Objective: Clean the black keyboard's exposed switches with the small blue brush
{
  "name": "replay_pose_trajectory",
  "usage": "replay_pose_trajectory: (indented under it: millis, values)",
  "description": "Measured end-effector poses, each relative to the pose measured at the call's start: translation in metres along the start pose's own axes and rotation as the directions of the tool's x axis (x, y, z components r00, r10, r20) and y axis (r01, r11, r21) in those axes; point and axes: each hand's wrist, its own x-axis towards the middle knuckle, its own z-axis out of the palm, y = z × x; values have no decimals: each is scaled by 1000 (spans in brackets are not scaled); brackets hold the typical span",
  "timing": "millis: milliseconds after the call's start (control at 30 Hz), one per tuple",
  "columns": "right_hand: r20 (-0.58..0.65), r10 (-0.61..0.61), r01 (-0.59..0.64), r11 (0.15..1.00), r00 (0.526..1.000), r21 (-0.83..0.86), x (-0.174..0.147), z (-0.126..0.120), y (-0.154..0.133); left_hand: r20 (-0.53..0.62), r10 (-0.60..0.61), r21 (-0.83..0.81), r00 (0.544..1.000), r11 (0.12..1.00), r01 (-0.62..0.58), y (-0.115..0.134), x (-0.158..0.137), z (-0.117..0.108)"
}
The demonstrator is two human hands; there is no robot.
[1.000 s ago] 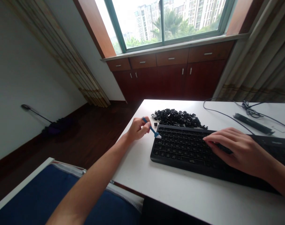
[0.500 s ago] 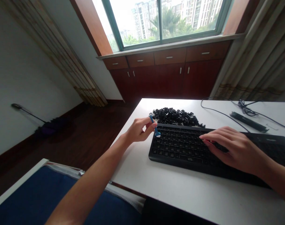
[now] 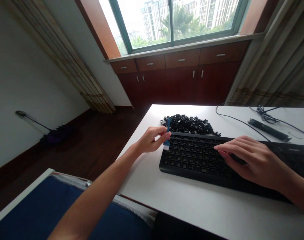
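Note:
Between thumb and fingertips, my left hand (image 3: pixel 155 138) grips a small blue brush (image 3: pixel 167 144) with white bristles. The brush is nearly upright in view, its bristles over the left end of a black keyboard (image 3: pixel 204 177). That keyboard has its keycaps off, showing rows of bare key sockets. My right hand (image 3: pixel 250 158) lies over the keyboard's middle right, fingers stretched out and thumb slightly apart, with nothing visible in it. Part of the keyboard is hidden under this hand. Just behind the keyboard is a heap of loose black keycaps (image 3: pixel 192 125).
On the white table (image 3: pixel 187 200), a long black plastic piece (image 3: pixel 269 130) lies behind the keyboard, near a coiled black cable (image 3: pixel 263 115). A blue fabric item with a zip (image 3: pixel 49 203) sits at lower left. An umbrella (image 3: pixel 54 135) lies on the floor.
The blue brush has turned from a slant to nearly upright, its bristles shifting slightly left and down. The right hand stays in place on the keyboard.

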Motion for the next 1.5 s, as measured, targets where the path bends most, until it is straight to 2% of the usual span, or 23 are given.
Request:
replay_pose_trajectory:
  millis: [133,267,367,500,600,667,733,767,833,900,967,1067,1200,1267,1367,1500]
  values:
    - [0,-11,11,1000,1000,0,1,0,-1,-37,39,58,999,998,-37,-1,2,5]
    - [3,-9,9,1000,1000,4,1,1,-1,-202,137,148,970,983,-108,-4,4,5]
    - [8,-10,10,1000,1000,9,0,2,-2,-283,146,175,948,980,-99,-5,3,3]
    - [8,-8,8,1000,1000,16,1,2,-3,-183,80,118,980,991,-59,-1,2,3]
    - [6,-14,14,1000,1000,14,1,2,-3,-54,-64,-103,997,993,58,4,2,4]
    - [14,-16,16,1000,1000,14,1,2,-3,69,-124,-237,990,962,137,7,2,5]
    - [22,-15,15,1000,1000,13,0,3,-2,116,-115,-237,987,961,140,7,3,6]
    - [24,-15,14,1000,1000,12,0,3,-2,91,-94,-188,991,976,109,7,4,7]
    - [22,-13,13,1000,1000,13,0,3,-2,-37,-28,-38,999,999,26,5,4,8]
    - [22,-9,8,1000,1000,15,0,3,-2,-179,47,91,983,995,-31,2,4,7]
    - [26,-10,9,1000,1000,15,0,3,-3,-256,86,153,963,987,-47,0,4,6]
    - [30,-17,17,1000,999,15,0,4,-3,-286,58,149,956,989,-15,-2,3,7]
    - [31,-23,22,1000,999,19,-2,5,-2,-244,-93,-54,965,995,82,-3,3,14]
    - [29,-24,23,1000,999,16,-2,6,-2,-209,-115,-112,971,989,93,-3,4,16]
    - [28,-23,23,1000,999,17,-1,5,-2,-217,-52,-22,975,999,48,-3,5,16]
    - [27,-19,18,999,999,27,1,4,-3,-321,24,105,947,994,11,-4,6,13]
